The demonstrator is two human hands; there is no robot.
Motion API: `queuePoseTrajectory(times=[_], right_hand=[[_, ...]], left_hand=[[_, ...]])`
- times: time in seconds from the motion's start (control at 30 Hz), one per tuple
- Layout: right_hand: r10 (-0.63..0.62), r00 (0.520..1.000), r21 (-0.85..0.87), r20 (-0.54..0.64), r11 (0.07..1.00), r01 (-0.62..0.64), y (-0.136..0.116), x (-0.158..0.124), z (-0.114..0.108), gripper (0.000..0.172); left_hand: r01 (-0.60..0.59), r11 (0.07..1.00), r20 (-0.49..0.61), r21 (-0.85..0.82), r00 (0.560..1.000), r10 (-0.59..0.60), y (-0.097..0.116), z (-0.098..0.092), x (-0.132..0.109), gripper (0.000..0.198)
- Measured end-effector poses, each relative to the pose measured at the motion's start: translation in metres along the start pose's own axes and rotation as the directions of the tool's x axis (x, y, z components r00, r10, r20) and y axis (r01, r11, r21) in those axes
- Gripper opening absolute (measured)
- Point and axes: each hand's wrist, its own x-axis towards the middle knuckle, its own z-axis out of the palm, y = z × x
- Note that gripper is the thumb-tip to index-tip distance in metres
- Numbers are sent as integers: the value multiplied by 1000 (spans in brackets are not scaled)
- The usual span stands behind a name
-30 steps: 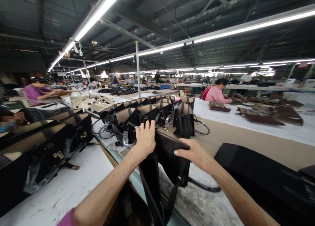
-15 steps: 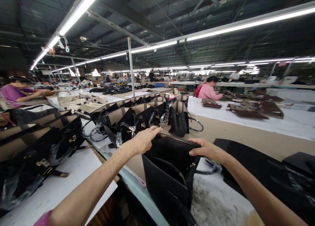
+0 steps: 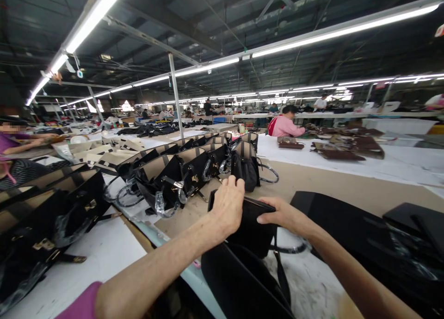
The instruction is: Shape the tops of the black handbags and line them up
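Where both hands take hold of its rim, the black bag (image 3: 253, 226) is positioned at the near table edge (image 3: 196, 279). The left hand (image 3: 227, 205) is curled over the rim—hiding part of it—and the right hand (image 3: 282, 215) pinches the rim's right end between thumb and fingers. The body is plain and soft, its near side folded outward; a dark strap (image 3: 283, 277) hangs at the right. Flat black panels (image 3: 333, 222) lie to the right; tan-lined bags (image 3: 83, 191) with gold-toned clasps stand to the left. Beyond the held unit, a row of similar bags (image 3: 197, 164) extends toward the far side—clear film wraps their handles. Far right, a person in pink (image 3: 286, 125) faces brown pieces (image 3: 367, 145). Marking on the red-and-white sign (image 3: 440, 30) is too small to read.
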Motion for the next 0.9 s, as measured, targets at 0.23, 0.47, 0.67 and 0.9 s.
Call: queuePoseTrajectory(times=[0.23, 0.47, 0.67, 0.9], right_hand=[[0, 997, 65, 73, 998, -5, 5, -9, -21, 38], [69, 991, 126, 117, 988, -84, 23, -2, -40, 43], [58, 990, 123, 131, 990, -74, 15, 1, -37, 44], [52, 989, 140, 137, 988, -72, 16, 0, -39, 42]], left_hand=[[-490, 866, 223, -99, 837, 499, -2, 1, -22, 14], [-428, 903, 140, -29, 893, 427, -36, -15, -35, 18], [-244, 970, -34, -26, 970, 243, -52, -9, -33, 29], [-335, 935, 14, -118, 941, 339, -70, -4, -27, 23]])
